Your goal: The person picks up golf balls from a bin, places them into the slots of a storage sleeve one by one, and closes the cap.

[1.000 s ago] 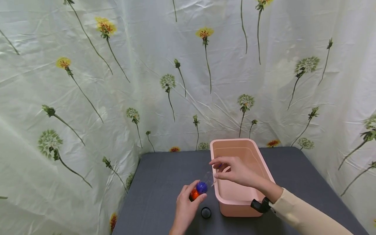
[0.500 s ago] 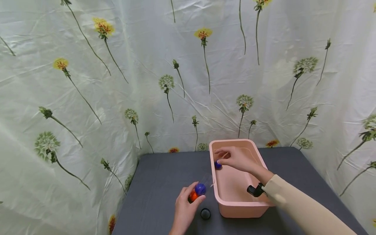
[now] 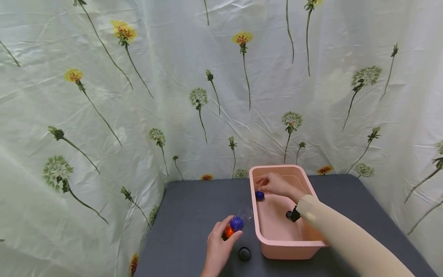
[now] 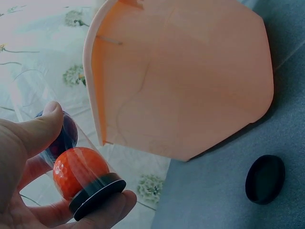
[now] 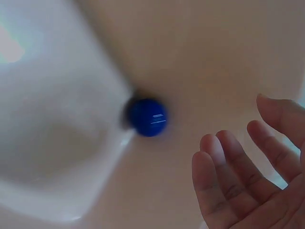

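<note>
My left hand grips a clear plastic tube tilted toward the pink bin. Inside the tube sit an orange ball by its black base and a blue ball above it. My right hand hangs inside the bin with fingers relaxed, holding nothing. A loose blue ball lies against the bin's left wall, just beside that hand.
A black cap lies on the dark grey table between my left hand and the bin, also in the left wrist view. A flowered white cloth walls in the back and sides.
My right hand moved from the tube's mouth into the bin and let go of a blue ball, which now lies on the bin floor. The left hand stayed put.
</note>
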`<state>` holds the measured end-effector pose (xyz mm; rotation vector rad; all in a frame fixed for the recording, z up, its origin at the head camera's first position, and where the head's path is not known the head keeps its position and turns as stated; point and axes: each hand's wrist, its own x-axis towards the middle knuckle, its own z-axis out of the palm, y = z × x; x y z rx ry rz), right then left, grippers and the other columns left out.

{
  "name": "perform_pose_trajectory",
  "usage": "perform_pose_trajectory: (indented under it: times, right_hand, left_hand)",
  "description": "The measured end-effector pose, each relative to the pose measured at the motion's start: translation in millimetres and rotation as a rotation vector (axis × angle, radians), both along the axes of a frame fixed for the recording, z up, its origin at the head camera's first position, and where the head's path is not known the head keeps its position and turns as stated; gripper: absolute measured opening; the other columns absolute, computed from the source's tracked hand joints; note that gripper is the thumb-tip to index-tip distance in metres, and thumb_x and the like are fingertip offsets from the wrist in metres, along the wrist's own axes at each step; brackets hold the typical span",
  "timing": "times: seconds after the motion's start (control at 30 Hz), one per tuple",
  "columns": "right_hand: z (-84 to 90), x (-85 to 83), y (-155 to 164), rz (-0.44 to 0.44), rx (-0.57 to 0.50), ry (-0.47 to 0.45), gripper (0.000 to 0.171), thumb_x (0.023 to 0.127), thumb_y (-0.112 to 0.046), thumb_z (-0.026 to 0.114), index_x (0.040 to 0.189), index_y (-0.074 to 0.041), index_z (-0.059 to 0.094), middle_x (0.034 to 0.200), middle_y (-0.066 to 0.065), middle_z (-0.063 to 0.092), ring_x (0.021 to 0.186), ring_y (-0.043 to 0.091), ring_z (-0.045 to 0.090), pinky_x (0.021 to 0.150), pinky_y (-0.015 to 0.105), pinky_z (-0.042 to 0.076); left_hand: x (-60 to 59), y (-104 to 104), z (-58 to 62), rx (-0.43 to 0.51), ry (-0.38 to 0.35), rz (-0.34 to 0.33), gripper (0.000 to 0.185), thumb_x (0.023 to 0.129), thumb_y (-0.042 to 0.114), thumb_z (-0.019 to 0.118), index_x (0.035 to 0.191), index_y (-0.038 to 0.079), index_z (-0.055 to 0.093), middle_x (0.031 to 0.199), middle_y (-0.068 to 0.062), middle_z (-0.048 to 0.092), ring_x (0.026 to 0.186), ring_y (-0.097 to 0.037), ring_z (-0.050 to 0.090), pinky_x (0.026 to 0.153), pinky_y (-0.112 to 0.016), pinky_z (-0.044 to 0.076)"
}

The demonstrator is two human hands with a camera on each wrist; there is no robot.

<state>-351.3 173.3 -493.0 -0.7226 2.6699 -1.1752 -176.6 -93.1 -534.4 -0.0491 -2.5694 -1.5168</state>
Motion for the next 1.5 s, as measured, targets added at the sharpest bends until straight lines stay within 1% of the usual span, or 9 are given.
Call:
perform_pose_trajectory:
  times: [0.13, 0.37, 0.5, 0.6, 0.77, 0.87, 1.07, 1.23, 1.5]
  right_hand:
    - [-19.9, -8.5, -3, 0.004, 0.038, -0.055, 0.031, 0.088, -0.003, 0.074, 0.118, 0.002, 0.07, 0.101, 0.016, 0.072, 0.078, 0.021, 0.067, 0.062, 0.032, 0.054]
    - [-43.0, -14.6, -1, -0.051, 0.081, -0.181, 0.038, 0.086, 0.001, 0.076, 0.122, 0.005, 0.067, 0.075, 0.014, 0.067, 0.051, 0.014, 0.052, 0.046, 0.026, 0.04]
    - [-45.7, -15.0, 0, -0.081, 0.127, -0.156, 0.03, 0.084, 0.0, 0.077, 0.113, 0.004, 0.07, 0.073, 0.01, 0.066, 0.052, 0.015, 0.053, 0.047, 0.029, 0.045]
    - [-46.1, -15.1, 2, -0.099, 0.146, -0.122, 0.026, 0.082, 0.0, 0.078, 0.106, 0.004, 0.071, 0.081, 0.006, 0.067, 0.057, 0.019, 0.058, 0.05, 0.034, 0.05]
    - [-51.2, -13.7, 3, -0.085, 0.232, -0.209, 0.031, 0.081, -0.002, 0.079, 0.111, -0.002, 0.071, 0.083, 0.008, 0.065, 0.055, 0.024, 0.058, 0.051, 0.036, 0.051]
    - [-53.4, -11.7, 3, -0.073, 0.288, -0.252, 0.028, 0.081, -0.003, 0.081, 0.107, -0.005, 0.072, 0.079, 0.007, 0.064, 0.057, 0.027, 0.061, 0.054, 0.039, 0.053]
    - [-54.4, -8.3, 2, -0.068, 0.294, -0.276, 0.028, 0.08, -0.005, 0.083, 0.105, -0.007, 0.072, 0.083, 0.007, 0.063, 0.063, 0.031, 0.062, 0.057, 0.041, 0.053]
    - [-57.6, -6.8, 2, -0.067, 0.314, -0.248, 0.028, 0.077, -0.004, 0.084, 0.102, -0.009, 0.072, 0.084, 0.007, 0.062, 0.065, 0.024, 0.06, 0.057, 0.039, 0.053]
    - [-51.7, -3.3, 6, -0.075, 0.286, -0.311, 0.03, 0.08, -0.003, 0.083, 0.106, -0.008, 0.07, 0.086, 0.008, 0.062, 0.07, 0.027, 0.063, 0.062, 0.041, 0.056]
  left_hand:
    - [0.2, -2, -0.5, 0.009, -0.016, -0.003, 0.052, 0.082, 0.047, 0.08, 0.127, 0.025, 0.069, 0.103, 0.004, 0.062, 0.092, -0.015, 0.06, 0.083, -0.042, 0.055]
    - [-1.2, -7, -1.3, 0.015, -0.039, -0.008, 0.053, 0.081, 0.05, 0.08, 0.127, 0.027, 0.069, 0.102, 0.006, 0.061, 0.092, -0.014, 0.059, 0.083, -0.039, 0.054]
    - [-1.1, -10, -0.9, 0.024, -0.047, -0.001, 0.052, 0.081, 0.048, 0.081, 0.127, 0.028, 0.069, 0.101, 0.006, 0.061, 0.091, -0.014, 0.058, 0.083, -0.039, 0.054]
    - [-0.3, -10, -0.5, 0.029, -0.062, 0.009, 0.05, 0.081, 0.046, 0.081, 0.127, 0.029, 0.069, 0.101, 0.005, 0.061, 0.091, -0.015, 0.058, 0.084, -0.041, 0.054]
    - [1.3, -10, -0.6, 0.034, -0.077, 0.007, 0.053, 0.08, 0.05, 0.08, 0.127, 0.029, 0.069, 0.102, 0.006, 0.061, 0.092, -0.015, 0.058, 0.086, -0.045, 0.054]
    - [2.2, -9, -0.3, 0.047, -0.078, 0.008, 0.052, 0.08, 0.05, 0.081, 0.126, 0.029, 0.069, 0.1, 0.006, 0.06, 0.092, -0.015, 0.058, 0.086, -0.044, 0.054]
    - [3.1, -11, 0.7, 0.058, -0.082, 0.008, 0.05, 0.08, 0.045, 0.082, 0.126, 0.03, 0.069, 0.1, 0.006, 0.06, 0.09, -0.015, 0.058, 0.083, -0.041, 0.054]
    - [4.5, -8, 1.3, 0.047, -0.093, -0.006, 0.053, 0.079, 0.047, 0.082, 0.126, 0.029, 0.069, 0.101, 0.005, 0.06, 0.091, -0.015, 0.058, 0.084, -0.044, 0.055]
    - [5.1, -8, -0.3, 0.048, -0.082, -0.003, 0.053, 0.079, 0.049, 0.082, 0.126, 0.028, 0.07, 0.1, 0.006, 0.061, 0.09, -0.015, 0.058, 0.082, -0.041, 0.054]
